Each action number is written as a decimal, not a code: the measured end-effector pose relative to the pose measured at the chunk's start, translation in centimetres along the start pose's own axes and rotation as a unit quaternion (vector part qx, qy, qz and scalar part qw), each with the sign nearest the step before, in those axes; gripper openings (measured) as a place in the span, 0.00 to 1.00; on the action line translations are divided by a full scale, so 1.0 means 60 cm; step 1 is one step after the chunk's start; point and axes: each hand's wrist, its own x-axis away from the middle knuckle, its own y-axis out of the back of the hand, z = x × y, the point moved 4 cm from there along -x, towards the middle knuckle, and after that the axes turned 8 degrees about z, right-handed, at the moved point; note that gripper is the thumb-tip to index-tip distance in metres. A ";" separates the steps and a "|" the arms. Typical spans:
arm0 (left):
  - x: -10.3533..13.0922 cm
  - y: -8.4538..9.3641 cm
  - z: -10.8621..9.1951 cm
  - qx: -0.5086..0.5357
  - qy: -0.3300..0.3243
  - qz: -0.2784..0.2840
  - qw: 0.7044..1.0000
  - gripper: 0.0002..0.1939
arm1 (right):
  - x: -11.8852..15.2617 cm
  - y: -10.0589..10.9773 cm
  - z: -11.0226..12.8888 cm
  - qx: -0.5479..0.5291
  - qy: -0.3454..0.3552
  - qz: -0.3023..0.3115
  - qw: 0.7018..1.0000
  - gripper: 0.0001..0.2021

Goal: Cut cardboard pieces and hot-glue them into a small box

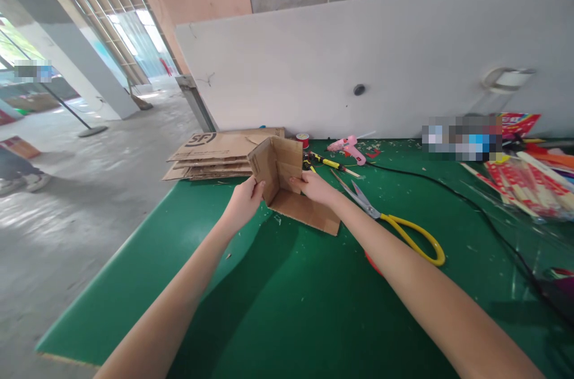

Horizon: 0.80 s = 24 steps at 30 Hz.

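A folded piece of brown cardboard (pixel 307 210) is held above the green table, with two panels standing up and one lower panel stretching to the right. My left hand (pixel 246 199) grips its left panel, thumb on the inner face and fingers behind. On the right upright panel, my right hand (pixel 316 188) pinches the cardboard between thumb and fingers. Close to my right forearm lie large scissors (pixel 403 229) with yellow handles, blades apart. Part of a red object (pixel 373 262) shows from under that forearm.
Flattened cardboard sheets (pixel 219 149) are stacked at the table's (pixel 134 259) back left. A pink glue gun (pixel 350 147), a yellow-black tool (pixel 329 161) and a red spool (pixel 302 140) lie along the back. A black cable (pixel 457 193) crosses the right side toward packaged sticks (pixel 524 182).
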 end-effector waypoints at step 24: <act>0.000 -0.013 0.011 -0.041 -0.013 -0.033 0.999 0.08 | -0.029 -0.020 -0.027 -0.198 0.057 0.061 0.977 0.17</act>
